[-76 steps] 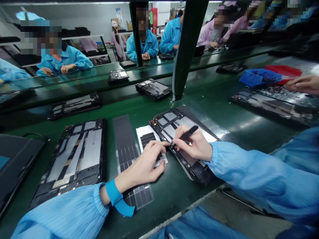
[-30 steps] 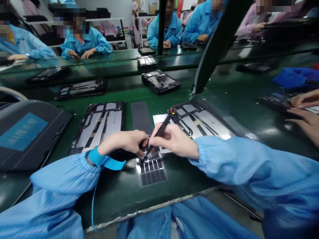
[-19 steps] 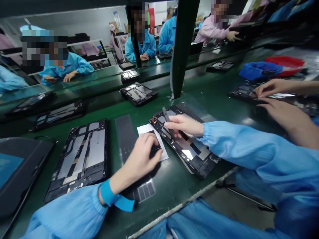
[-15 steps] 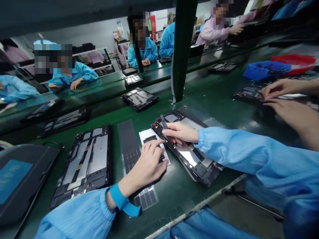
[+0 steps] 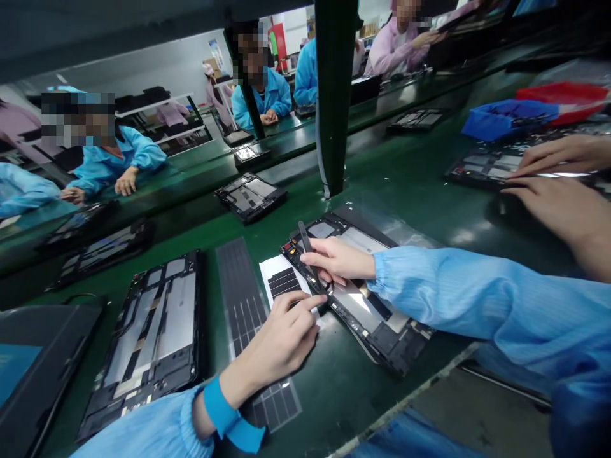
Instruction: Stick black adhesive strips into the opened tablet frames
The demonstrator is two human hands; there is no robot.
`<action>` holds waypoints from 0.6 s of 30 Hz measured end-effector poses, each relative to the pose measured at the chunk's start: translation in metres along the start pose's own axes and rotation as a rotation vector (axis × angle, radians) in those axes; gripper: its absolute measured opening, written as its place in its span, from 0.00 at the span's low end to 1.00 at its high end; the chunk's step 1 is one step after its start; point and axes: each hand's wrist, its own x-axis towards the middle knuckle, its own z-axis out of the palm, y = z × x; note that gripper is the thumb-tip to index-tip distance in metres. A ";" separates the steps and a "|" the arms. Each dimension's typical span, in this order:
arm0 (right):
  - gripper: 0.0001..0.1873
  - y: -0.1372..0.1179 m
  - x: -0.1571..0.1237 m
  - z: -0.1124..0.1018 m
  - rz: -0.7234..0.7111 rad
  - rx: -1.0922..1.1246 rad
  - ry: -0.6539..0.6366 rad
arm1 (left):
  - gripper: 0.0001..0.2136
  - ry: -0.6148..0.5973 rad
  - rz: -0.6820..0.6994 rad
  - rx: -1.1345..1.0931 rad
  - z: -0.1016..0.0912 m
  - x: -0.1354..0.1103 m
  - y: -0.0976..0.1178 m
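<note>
My right hand (image 5: 338,257) is closed around dark tweezers (image 5: 304,236), their tips low at the edge of an opened tablet (image 5: 394,346). The tablet lies tilted on the bench, its inner parts exposed and partly covered by my right hand and sleeve. Reaching in from the left, my left hand (image 5: 281,331) has its index finger stretched out to the tablet's edge beside the tweezer tips; its other fingers are bent, and I see nothing held. Beneath its fingers lies a white card (image 5: 267,270) with black strips (image 5: 285,280). A blue band (image 5: 219,404) wraps my left wrist.
A clear sheet of dark strips (image 5: 238,273) and another opened tablet (image 5: 179,324) lie to the left, beside a dark case (image 5: 52,375). A green post (image 5: 331,114) rises behind. At right, a co-worker's hands (image 5: 548,197) work near a blue bin (image 5: 491,121) and a red bin (image 5: 568,102).
My left hand has shifted from over the black strips to the tablet's edge, uncovering more of the strips. My right hand still grips the tweezers. The view has shifted slightly.
</note>
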 end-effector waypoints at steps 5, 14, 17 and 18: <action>0.07 -0.005 -0.001 0.000 0.017 -0.024 0.006 | 0.06 -0.081 -0.017 0.001 0.000 0.001 0.000; 0.07 -0.004 -0.003 0.003 -0.050 -0.123 0.084 | 0.06 -0.060 -0.054 0.128 0.002 0.002 0.005; 0.06 -0.004 -0.003 0.004 -0.046 -0.061 0.100 | 0.06 -0.047 -0.083 0.207 0.004 0.003 0.009; 0.05 -0.004 -0.003 0.004 -0.045 -0.038 0.099 | 0.07 -0.064 -0.073 0.231 0.005 0.003 0.011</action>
